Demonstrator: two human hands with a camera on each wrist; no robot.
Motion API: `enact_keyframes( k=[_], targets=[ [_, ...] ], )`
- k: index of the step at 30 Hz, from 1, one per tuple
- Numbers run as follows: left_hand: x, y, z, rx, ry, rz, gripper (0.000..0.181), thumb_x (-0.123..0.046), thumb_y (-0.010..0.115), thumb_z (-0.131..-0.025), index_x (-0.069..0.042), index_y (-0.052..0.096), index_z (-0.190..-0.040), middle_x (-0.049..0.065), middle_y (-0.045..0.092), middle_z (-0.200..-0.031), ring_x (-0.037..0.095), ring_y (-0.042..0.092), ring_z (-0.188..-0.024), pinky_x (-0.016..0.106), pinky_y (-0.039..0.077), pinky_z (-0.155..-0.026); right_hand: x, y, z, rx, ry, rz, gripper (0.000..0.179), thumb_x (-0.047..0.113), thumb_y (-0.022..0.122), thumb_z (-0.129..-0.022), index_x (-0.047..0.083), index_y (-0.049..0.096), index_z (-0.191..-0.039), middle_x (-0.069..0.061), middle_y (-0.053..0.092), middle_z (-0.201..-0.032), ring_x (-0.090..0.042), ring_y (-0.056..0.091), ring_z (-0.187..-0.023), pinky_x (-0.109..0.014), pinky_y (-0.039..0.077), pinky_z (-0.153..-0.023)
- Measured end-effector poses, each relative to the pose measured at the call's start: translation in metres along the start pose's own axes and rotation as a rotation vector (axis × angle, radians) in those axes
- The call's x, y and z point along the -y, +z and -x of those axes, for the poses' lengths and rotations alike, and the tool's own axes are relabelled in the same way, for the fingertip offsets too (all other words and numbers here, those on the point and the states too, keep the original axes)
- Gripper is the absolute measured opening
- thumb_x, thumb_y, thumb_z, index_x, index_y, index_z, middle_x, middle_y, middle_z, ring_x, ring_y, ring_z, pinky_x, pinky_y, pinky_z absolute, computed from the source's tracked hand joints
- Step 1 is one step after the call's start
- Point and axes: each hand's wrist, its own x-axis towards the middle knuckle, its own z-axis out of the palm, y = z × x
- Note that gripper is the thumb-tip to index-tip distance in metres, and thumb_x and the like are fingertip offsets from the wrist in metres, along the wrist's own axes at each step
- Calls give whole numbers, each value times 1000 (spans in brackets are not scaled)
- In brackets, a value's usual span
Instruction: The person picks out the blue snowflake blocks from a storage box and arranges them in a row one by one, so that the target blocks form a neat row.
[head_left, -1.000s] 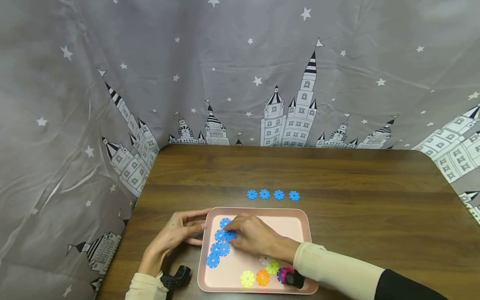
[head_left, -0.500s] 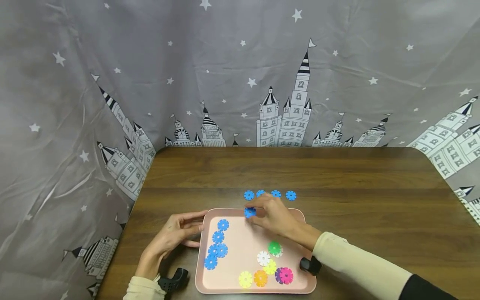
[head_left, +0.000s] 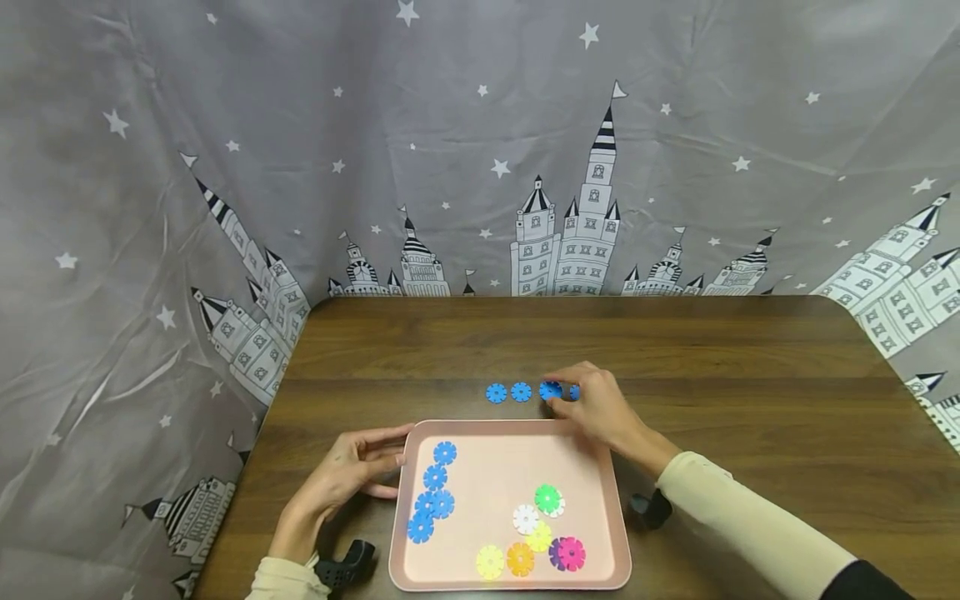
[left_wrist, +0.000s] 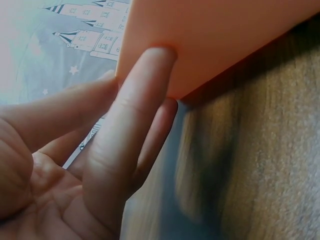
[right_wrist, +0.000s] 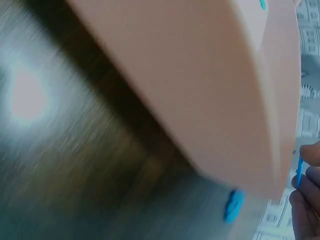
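In the head view my right hand (head_left: 603, 408) pinches a blue notched disc (head_left: 551, 390) by its edges, just beyond the tray's far rim. That disc (right_wrist: 299, 172) shows edge-on between thumb and fingertips in the right wrist view. It overlaps the row of flat blue discs on the table, of which the two at left (head_left: 508, 392) show whole and one is partly behind my fingers. My left hand (head_left: 345, 467) lies at the left side of the pink tray (head_left: 495, 467); its fairly straight fingers (left_wrist: 125, 115) touch the outer wall.
Several blue discs (head_left: 435, 477) lie along the tray's left side, some overlapping. At its front right are a green disc (head_left: 547, 497), a white one (head_left: 525, 518), yellow ones, an orange one (head_left: 520, 559), a purple and a pink one (head_left: 572, 553). A printed curtain (head_left: 420, 150) hangs behind the wooden table (head_left: 405, 350).
My right hand has taken a blue disc from the group at the tray's left and carried it right and away, past the far rim to the row. My left hand has stayed at the tray.
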Motion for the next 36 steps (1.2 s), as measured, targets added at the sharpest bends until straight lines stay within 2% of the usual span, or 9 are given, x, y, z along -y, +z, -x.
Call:
enact_keyframes(
  k=[5, 8, 21, 36],
  targets=[
    [1, 0, -1, -2, -9, -1, 56, -3, 63, -94, 12, 40, -143, 36, 49, -134, 34, 63, -110, 49, 61, -76, -19, -12, 6, -40, 124, 1, 31, 6, 79, -80, 1, 75, -109, -14, 71, -107, -31, 63, -105, -45, 60, -84],
    [1, 0, -1, 2, -8, -5, 56, -3, 63, -95, 12, 39, -143, 36, 48, -134, 33, 62, -111, 50, 61, -76, -29, -18, 10, -46, 155, 14, 32, 7, 79, -81, 1, 74, -112, -16, 70, -109, -33, 62, -106, -48, 59, -87],
    [1, 1, -2, -3, -19, -7, 56, -3, 63, -95, 12, 39, -143, 35, 46, -137, 28, 65, -106, 50, 61, -75, -62, -31, 24, -64, 206, 84, 31, 9, 78, -82, 0, 74, -111, -18, 71, -106, -39, 62, -107, -55, 54, -91],
    [1, 1, -2, 8, -16, -2, 56, -3, 62, -95, 13, 38, -143, 35, 46, -138, 27, 65, -106, 49, 61, -76, -73, -27, 28, -39, 217, 91, 31, 11, 78, -82, -1, 74, -111, -18, 71, -108, -40, 60, -109, -56, 51, -95]
  ],
)
